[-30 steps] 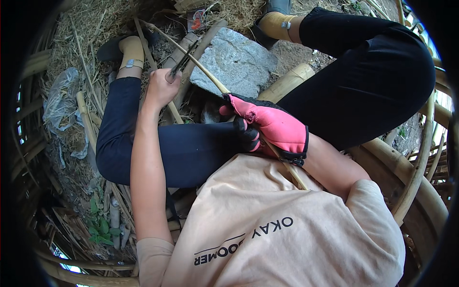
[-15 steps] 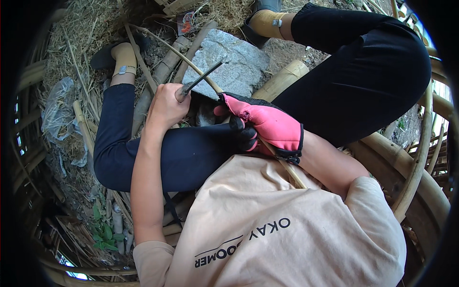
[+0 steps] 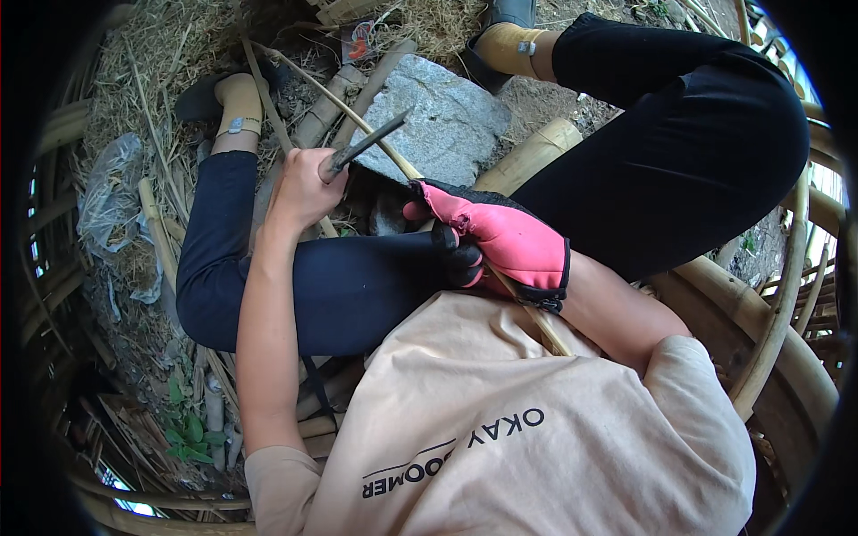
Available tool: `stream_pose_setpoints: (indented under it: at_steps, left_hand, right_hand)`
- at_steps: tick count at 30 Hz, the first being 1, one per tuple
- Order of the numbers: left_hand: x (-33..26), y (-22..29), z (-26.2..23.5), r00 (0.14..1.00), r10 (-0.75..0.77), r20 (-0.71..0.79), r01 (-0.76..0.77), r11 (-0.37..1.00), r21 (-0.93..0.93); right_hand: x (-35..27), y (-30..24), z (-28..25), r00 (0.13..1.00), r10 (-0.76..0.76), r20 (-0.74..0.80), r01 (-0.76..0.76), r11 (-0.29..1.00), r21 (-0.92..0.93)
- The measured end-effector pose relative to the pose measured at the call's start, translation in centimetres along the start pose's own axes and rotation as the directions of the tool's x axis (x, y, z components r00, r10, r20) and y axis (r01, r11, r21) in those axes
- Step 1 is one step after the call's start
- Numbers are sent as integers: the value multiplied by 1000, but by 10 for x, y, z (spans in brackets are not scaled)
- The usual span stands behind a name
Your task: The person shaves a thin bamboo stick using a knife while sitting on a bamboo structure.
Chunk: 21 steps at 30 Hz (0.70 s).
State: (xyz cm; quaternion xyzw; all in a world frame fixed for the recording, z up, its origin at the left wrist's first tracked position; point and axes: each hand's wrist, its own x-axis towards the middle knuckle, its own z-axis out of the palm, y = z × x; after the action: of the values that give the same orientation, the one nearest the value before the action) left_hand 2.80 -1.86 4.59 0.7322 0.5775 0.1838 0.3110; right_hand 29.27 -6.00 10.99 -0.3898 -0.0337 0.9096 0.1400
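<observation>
My left hand point(image 3: 306, 186), bare, is closed round the handle of a knife point(image 3: 371, 143). Its long dark blade points up and right, seen nearly edge-on, close to a thin bamboo strip point(image 3: 382, 146). I cannot tell whether blade and strip touch. My right hand point(image 3: 500, 234) wears a pink and black glove, and its fingers are wrapped round the strip over my bent leg. From the glove the strip runs far to the upper left; its near end point(image 3: 547, 332) rests against my shirt.
A flat grey stone point(image 3: 447, 116) lies between my legs, beside a thick bamboo piece point(image 3: 536, 156). Bamboo lengths and straw cover the ground at left, with a clear plastic bag point(image 3: 112, 196). Curved bamboo poles point(image 3: 778, 313) stand at my right.
My left hand has drawn slightly left with the knife, and the blade has tilted to show more of its side. The gloved right hand has hardly moved on the strip.
</observation>
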Motion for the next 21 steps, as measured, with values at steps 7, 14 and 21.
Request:
stream_pose_setpoints:
  at_steps: [7, 14, 21]
  left_hand:
    - [4, 7, 9, 999, 5, 48, -4, 1000, -20]
    - [9, 3, 8, 999, 31, 41, -33, 998, 44]
    - [3, -47, -12, 987, -140, -73, 148, 983, 105]
  right_hand:
    - [1, -1, -2, 1000, 9, 24, -9, 1000, 19]
    - [-3, -4, 5, 1000, 10, -20, -9, 998, 67]
    - [1, -1, 3, 1000, 6, 7, -7, 999, 40]
